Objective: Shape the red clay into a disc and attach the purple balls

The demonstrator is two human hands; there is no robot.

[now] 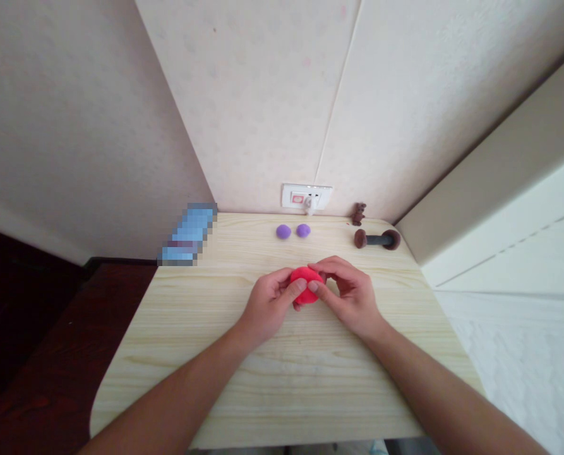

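Observation:
A flattened, round piece of red modelling clay (306, 275) is held between both hands above the middle of the table. My left hand (273, 301) grips its left side, the thumb pressing on the upper face and the fingers mostly hidden underneath. On the right side, my right hand (350, 292) pinches the clay, thumb on top and fingertips at the far edge. Beyond the hands lie two purple clay balls, one on the left (283, 232) and one on the right (303, 230), a small gap between them.
A dark dumbbell-shaped object with brown ends (379, 240) lies at the table's back right, near a small brown figurine (358, 213). A blurred blue item (189, 234) rests at the back left. A wall socket (306, 197) with a white plug sits behind the wooden table (310, 385).

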